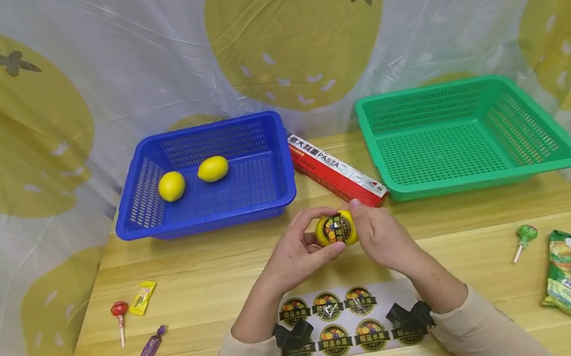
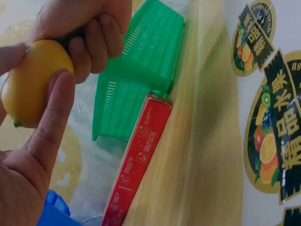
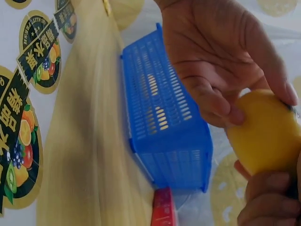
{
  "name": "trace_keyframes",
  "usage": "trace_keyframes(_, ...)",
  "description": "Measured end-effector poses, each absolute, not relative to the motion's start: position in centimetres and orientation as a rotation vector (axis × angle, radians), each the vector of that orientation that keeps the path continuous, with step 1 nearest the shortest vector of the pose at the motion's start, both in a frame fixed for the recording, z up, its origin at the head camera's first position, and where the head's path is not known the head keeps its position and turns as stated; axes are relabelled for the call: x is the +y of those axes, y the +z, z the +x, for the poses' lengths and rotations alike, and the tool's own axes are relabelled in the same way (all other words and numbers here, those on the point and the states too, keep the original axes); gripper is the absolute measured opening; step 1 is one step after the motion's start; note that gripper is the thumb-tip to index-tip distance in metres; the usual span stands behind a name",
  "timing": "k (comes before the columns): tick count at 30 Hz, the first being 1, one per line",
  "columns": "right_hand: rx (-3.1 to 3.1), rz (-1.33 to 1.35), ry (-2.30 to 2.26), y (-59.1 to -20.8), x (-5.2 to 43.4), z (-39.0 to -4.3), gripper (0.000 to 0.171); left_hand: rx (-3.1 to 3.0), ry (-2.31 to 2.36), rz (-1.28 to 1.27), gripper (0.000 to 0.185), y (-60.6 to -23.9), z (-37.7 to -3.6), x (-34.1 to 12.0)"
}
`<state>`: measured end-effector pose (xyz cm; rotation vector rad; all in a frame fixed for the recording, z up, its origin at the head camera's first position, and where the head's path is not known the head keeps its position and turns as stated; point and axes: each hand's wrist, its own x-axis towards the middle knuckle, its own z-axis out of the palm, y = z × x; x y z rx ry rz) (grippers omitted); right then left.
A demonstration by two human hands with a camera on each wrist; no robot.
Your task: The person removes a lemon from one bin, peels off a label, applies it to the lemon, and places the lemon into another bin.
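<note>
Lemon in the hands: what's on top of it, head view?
A dark fruit label lies across the lemon. Peel under the left hand and right hand is covered, and the underside is hidden in the head view.

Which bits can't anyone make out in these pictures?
- Head view: the lower row's end stickers are partly covered by black wrist devices.
- Head view: the pasta box's far end is hidden by the blue basket.
- Head view: the yellow wrapper's fine print is too small.
- Right wrist view: the lemon is partly hidden by the right hand.
</note>
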<state>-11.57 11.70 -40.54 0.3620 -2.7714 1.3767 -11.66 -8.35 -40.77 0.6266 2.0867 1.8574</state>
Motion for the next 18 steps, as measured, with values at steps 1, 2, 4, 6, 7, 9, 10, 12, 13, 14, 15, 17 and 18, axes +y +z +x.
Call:
trace_keyframes(1, -2.764, 0.352, 1.428, -40.6, 11.8, -11.5, 0.053, 2.085, 1.851, 0.614, 0.054, -40.7, -11.7, -8.3)
trace_keyframes(2, -2.75, 0.344, 1.486, -40.7, 11.9, -11.4, 0.051, 2.091, 1.843, 0.604, 0.055, -40.7, -11.7, -8.3)
trace_keyframes(4, -2.729, 0.322, 1.595, -41.0, 12.2, -11.2, 0.049, 2.12, 1.817, 0.588, 0.056, -40.8, -11.8, -8.2)
trace_keyframes(6, -2.72, 0.257, 1.673, -41.5, 12.8, -10.6, 0.048, 2.145, 1.797, 0.581, 0.055, -41.0, -11.9, -8.1)
trace_keyframes(7, -2.719, 0.215, 1.704, -41.8, 13.1, -10.3, 0.046, 2.154, 1.788, 0.577, 0.055, -41.1, -11.9, -8.1)
trace_keyframes(9, -2.701, 0.119, 1.725, -42.4, 14.0, -9.6, 0.04, 2.176, 1.768, 0.567, 0.055, -41.3, -11.9, -8.0)
trace_keyframes(10, -2.681, 0.052, 1.736, -42.6, 14.6, -9.3, 0.036, 2.186, 1.761, 0.564, 0.054, -41.4, -11.9, -8.0)
trace_keyframes(12, -2.607, -0.095, 1.747, -42.9, 16.0, -8.6, 0.033, 2.197, 1.752, 0.562, 0.054, -41.6, -11.8, -8.0)
trace_keyframes(13, -2.553, -0.178, 1.753, -43.0, 16.8, -8.4, 0.035, 2.206, 1.746, 0.566, 0.054, -41.7, -11.8, -8.0)
trace_keyframes(14, -2.5, -0.261, 1.747, -42.9, 17.7, -8.3, 0.037, 2.214, 1.743, 0.569, 0.054, -41.7, -11.8, -8.0)
trace_keyframes(15, -2.455, -0.349, 1.744, -42.9, 18.7, -8.4, 0.042, 2.22, 1.742, 0.57, 0.054, -41.7, -11.7, -8.0)
trace_keyframes(17, -2.401, -0.506, 1.717, -42.6, 20.8, -8.7, 0.052, 2.224, 1.742, 0.576, 0.054, -41.8, -11.7, -8.0)
trace_keyframes(18, -2.384, -0.569, 1.699, -42.4, 21.8, -9.1, 0.058, 2.227, 1.742, 0.579, 0.054, -41.8, -11.7, -8.0)
